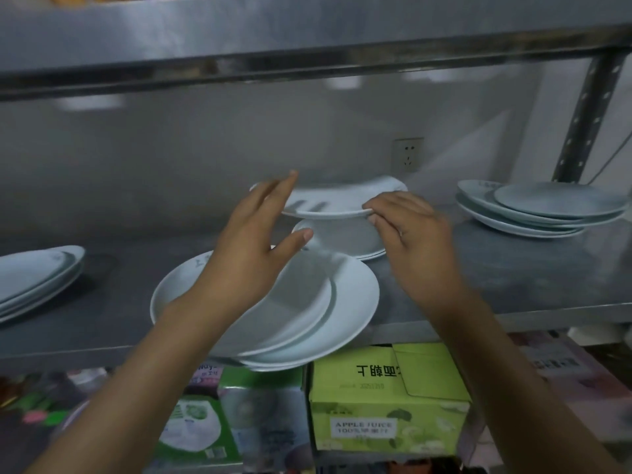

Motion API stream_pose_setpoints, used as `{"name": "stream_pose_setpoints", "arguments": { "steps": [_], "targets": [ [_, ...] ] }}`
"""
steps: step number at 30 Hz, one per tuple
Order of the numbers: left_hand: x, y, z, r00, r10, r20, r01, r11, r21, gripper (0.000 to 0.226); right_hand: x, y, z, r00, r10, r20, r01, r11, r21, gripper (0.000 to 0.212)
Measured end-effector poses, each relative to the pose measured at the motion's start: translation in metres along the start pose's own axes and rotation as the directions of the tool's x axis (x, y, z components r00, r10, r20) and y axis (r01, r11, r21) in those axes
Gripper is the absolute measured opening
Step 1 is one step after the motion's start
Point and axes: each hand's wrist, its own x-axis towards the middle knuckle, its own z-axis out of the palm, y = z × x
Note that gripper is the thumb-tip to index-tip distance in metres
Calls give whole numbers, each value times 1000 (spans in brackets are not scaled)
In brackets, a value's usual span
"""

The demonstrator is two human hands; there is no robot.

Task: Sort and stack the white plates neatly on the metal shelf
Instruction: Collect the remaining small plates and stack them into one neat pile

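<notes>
The right hand (407,230) pinches the near right rim of a raised white plate (328,203), thumb under the edge and fingers curled over it. The left hand (253,241) is spread, fingers straight, at the plate's left rim; motion blur hides whether the fingertips actually touch it. The plate hangs level above an upturned bowl-like dish (342,241) standing far back at the middle of the metal shelf (513,275). Just near that, a stack of large plates (345,302) overhangs the shelf's near edge, partly covered by the left wrist. A second stack (37,278) lies at the left end, and a third stack (540,206) at the far right, beside the perforated upright post (588,114). A wall socket (407,155) sits behind. Below the shelf stands a green apple juice carton (386,401).
</notes>
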Motion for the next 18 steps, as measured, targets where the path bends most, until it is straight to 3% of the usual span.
{"name": "stream_pose_setpoints", "arguments": {
  "steps": [5,9,14,18],
  "targets": [
    [-6,12,-2,983,30,-184,-43,997,-66,29,-5,-17,-6,1000,-5,2,4,1000,28,17],
    [-14,22,-6,944,90,-316,-118,991,-69,14,-9,-29,-16,1000,-2,-13,2,1000,-3,17],
    [-21,22,-15,944,88,-318,-138,981,-137,12,-13,-44,-25,1000,14,-16,-15,997,-75,19],
    [-31,19,-19,959,19,-283,-92,964,-249,11,-20,-52,-23,990,126,65,-120,988,-97,27]
  ]
}}
